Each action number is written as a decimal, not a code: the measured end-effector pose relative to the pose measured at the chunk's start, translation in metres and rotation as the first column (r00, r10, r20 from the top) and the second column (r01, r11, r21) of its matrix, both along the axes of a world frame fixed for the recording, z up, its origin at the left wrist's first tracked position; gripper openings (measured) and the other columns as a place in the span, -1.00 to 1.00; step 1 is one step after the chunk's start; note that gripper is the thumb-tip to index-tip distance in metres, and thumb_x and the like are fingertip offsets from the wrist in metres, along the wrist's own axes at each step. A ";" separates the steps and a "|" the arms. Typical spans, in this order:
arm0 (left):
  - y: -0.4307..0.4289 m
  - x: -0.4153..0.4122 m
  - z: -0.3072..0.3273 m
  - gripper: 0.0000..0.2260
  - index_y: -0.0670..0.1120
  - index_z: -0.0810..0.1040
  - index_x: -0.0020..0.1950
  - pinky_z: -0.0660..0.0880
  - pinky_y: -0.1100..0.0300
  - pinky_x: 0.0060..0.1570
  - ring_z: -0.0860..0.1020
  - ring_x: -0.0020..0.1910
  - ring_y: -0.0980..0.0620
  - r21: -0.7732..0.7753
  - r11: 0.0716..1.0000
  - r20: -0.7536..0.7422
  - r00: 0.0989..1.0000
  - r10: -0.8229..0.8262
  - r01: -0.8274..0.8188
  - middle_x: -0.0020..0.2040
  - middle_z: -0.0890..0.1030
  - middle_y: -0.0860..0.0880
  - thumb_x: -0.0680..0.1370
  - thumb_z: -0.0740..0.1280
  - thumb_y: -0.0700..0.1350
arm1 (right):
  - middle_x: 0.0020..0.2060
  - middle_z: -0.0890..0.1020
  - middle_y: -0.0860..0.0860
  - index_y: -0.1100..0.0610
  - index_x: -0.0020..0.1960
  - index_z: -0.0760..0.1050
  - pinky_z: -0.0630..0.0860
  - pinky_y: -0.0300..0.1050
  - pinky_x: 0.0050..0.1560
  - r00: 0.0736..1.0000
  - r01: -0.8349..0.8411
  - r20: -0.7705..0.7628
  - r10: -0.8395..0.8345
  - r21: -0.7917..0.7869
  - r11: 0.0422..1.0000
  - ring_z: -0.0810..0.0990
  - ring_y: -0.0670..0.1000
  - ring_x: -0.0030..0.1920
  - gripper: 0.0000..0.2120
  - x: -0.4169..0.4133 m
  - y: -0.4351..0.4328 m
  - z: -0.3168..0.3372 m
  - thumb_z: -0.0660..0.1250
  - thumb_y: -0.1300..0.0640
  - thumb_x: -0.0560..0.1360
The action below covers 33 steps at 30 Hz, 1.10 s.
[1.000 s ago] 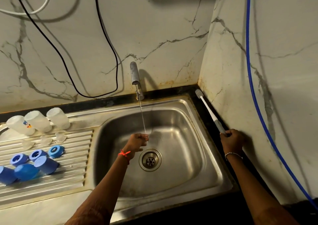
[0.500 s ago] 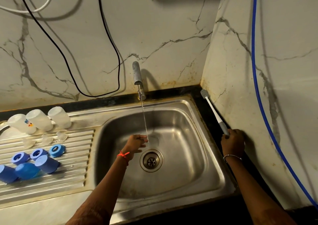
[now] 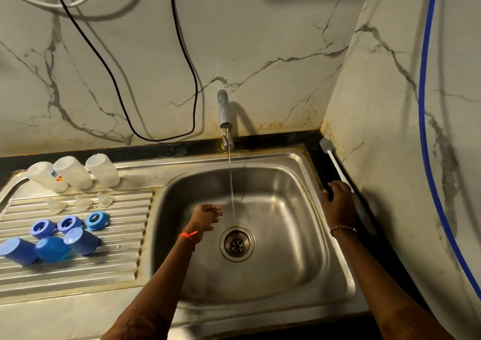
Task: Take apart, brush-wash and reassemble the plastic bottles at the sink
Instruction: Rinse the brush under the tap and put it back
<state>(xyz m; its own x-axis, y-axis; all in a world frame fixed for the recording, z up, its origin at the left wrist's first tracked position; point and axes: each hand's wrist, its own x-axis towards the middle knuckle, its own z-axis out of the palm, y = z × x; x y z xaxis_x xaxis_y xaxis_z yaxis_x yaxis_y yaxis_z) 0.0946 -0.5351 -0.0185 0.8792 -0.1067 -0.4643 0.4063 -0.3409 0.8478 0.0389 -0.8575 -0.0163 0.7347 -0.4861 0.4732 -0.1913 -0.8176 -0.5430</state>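
Note:
My left hand (image 3: 205,218) hangs inside the steel sink (image 3: 335,274), fingers loosely curled and holding nothing, just left of the water stream (image 3: 231,183) from the tap (image 3: 223,109). My right hand (image 3: 338,203) rests on the dark ledge at the sink's right rim. The bottle brush (image 3: 334,162) lies along the wall beside that hand, its grey handle showing past the knuckles. Three translucent bottle bodies (image 3: 73,173) stand at the back of the drainboard (image 3: 125,235). In front of them lie three clear teats (image 3: 83,202), three blue rings (image 3: 69,223) and three blue caps (image 3: 52,248).
The drain (image 3: 236,243) sits in the middle of the basin. A black cable (image 3: 161,138) loops down the marble back wall left of the tap. A blue hose (image 3: 426,144) runs down the right wall, close to the ledge.
My right hand has let go of the brush handle and shifted left toward the sink rim; the brush now lies on the ledge. My left hand has drawn slightly left of the stream.

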 end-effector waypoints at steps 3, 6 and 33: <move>0.004 0.007 -0.003 -0.83 -0.08 0.52 -0.08 0.44 0.19 -0.20 0.50 -0.12 0.04 0.021 0.999 0.024 0.999 0.029 -0.030 -0.12 0.56 -0.02 0.58 0.20 -0.30 | -0.08 0.58 0.34 0.44 -0.09 0.55 0.52 0.12 -0.01 0.993 -0.110 -0.045 0.111 0.026 0.994 0.58 0.34 -0.03 -0.83 0.022 0.020 0.007 0.37 0.49 0.32; 0.007 0.016 -0.003 -0.78 -0.05 0.52 -0.15 0.42 0.20 -0.24 0.49 -0.16 0.04 0.031 0.998 0.045 0.998 0.051 -0.052 -0.14 0.56 -0.04 0.56 0.21 -0.33 | -0.09 0.59 0.30 0.41 -0.08 0.56 0.51 0.04 0.00 0.959 -0.260 -0.102 0.263 0.042 0.965 0.58 0.28 -0.05 -0.85 0.046 0.041 0.016 0.33 0.48 0.36; 0.005 0.090 -0.010 -0.82 -0.22 0.57 0.14 0.43 0.18 0.04 0.51 -0.03 0.09 0.014 0.988 0.208 0.967 0.147 -0.154 0.06 0.62 -0.15 0.56 0.31 -0.24 | -0.38 0.49 0.02 0.22 -0.32 0.50 0.39 -0.39 -0.42 0.825 -0.336 -0.139 0.548 0.659 0.673 0.42 -0.06 -0.39 -0.82 0.208 0.169 0.081 0.40 0.31 0.44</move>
<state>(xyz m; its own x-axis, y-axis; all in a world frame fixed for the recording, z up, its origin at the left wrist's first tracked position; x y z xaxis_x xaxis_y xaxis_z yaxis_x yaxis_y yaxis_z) 0.1842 -0.5297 -0.0284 0.9610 0.0451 -0.2728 0.2729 -0.3151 0.9090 0.2471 -0.6887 0.0644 0.9845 -0.1598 -0.0726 -0.1299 -0.3849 -0.9138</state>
